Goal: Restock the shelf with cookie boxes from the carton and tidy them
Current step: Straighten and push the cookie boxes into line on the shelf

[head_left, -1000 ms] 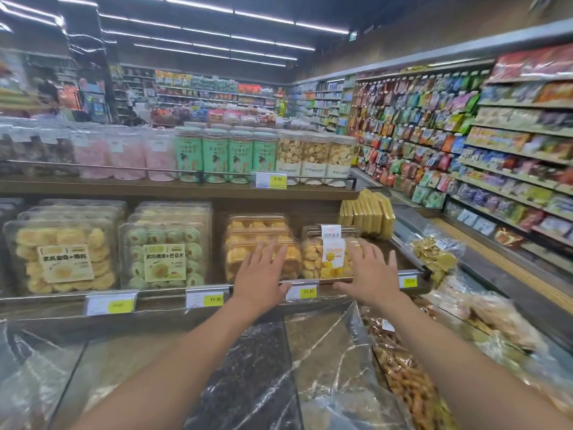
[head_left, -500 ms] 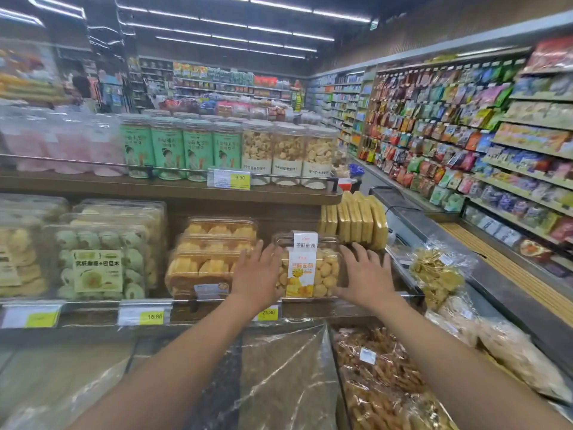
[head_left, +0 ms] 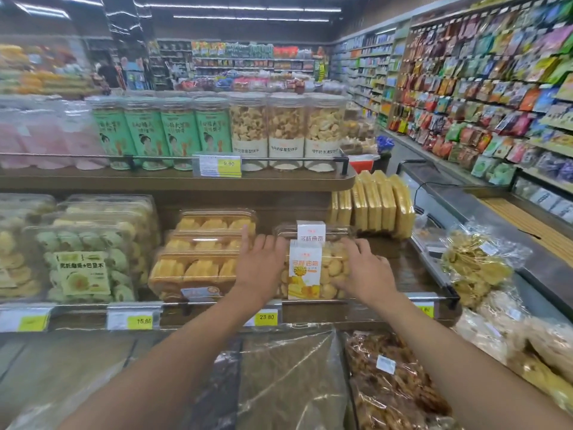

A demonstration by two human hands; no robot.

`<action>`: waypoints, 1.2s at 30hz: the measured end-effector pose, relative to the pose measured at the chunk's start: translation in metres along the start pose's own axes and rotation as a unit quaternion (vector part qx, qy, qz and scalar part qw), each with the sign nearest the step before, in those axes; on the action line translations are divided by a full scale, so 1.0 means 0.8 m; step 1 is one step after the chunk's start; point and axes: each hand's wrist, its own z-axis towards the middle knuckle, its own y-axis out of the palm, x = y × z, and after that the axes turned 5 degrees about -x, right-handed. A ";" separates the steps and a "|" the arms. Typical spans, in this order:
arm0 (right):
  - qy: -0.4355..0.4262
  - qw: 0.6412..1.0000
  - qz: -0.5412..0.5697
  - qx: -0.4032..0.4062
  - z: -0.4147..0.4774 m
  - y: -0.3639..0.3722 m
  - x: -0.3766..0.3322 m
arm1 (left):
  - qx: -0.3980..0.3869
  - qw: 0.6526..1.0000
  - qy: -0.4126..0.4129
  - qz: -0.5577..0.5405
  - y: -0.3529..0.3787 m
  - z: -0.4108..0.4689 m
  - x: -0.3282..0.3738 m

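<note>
We are looking at a clear cookie box (head_left: pixel 331 272) with golden cookies and a white and orange label (head_left: pixel 304 274). We are seeing green jars (head_left: pixel 179 131) with a drawn lady, pink packs (head_left: pixel 46 141), yellow price tags (head_left: pixel 266 317) and a brown shelf (head_left: pixel 155 181)

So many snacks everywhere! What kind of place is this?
Probably a supermarket snack aisle. Yellow price tags line the shelf, clear cookie boxes and jars stand in rows, and snack packets hang tightly packed on the right.
</note>
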 end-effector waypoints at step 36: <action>0.012 0.933 0.355 -0.061 0.031 0.025 0.059 | -0.152 0.986 0.042 0.050 -0.031 0.058 -0.028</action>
